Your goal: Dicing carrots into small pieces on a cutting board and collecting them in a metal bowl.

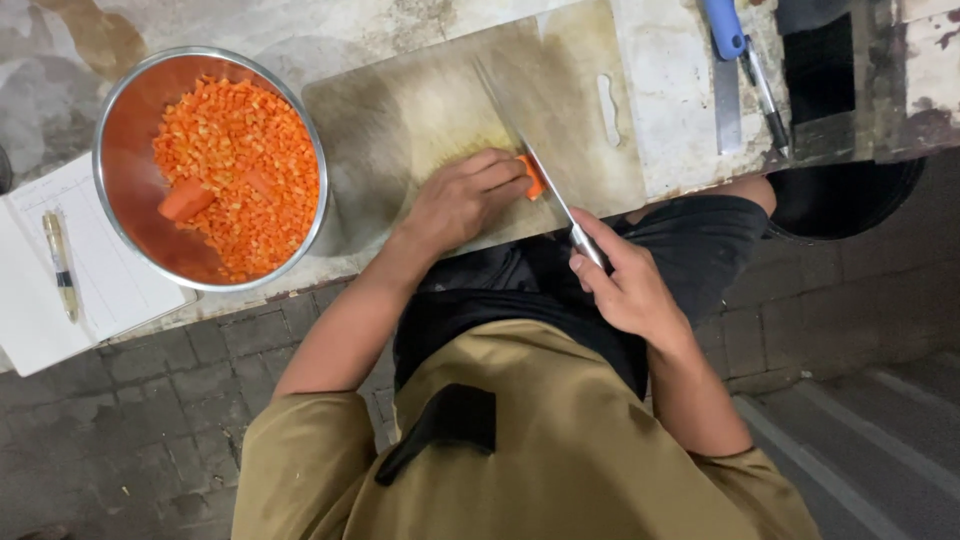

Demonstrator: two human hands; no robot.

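Observation:
My left hand (462, 196) presses down on a small orange piece of carrot (535, 177) on a pale cutting board (420, 100); most of the carrot is hidden under my fingers. My right hand (625, 280) grips the handle of a long kitchen knife (520, 135), whose blade lies across the board and meets the carrot right beside my left fingertips. To the left stands a steel bowl (120, 170) holding diced carrot (240, 170) and two larger carrot pieces.
An open notebook (110, 280) with a pen (60, 265) lies at the left table edge. A blue-handled tool (725, 40) and a second pen (768, 95) rest at the upper right. Brick paving lies below the table.

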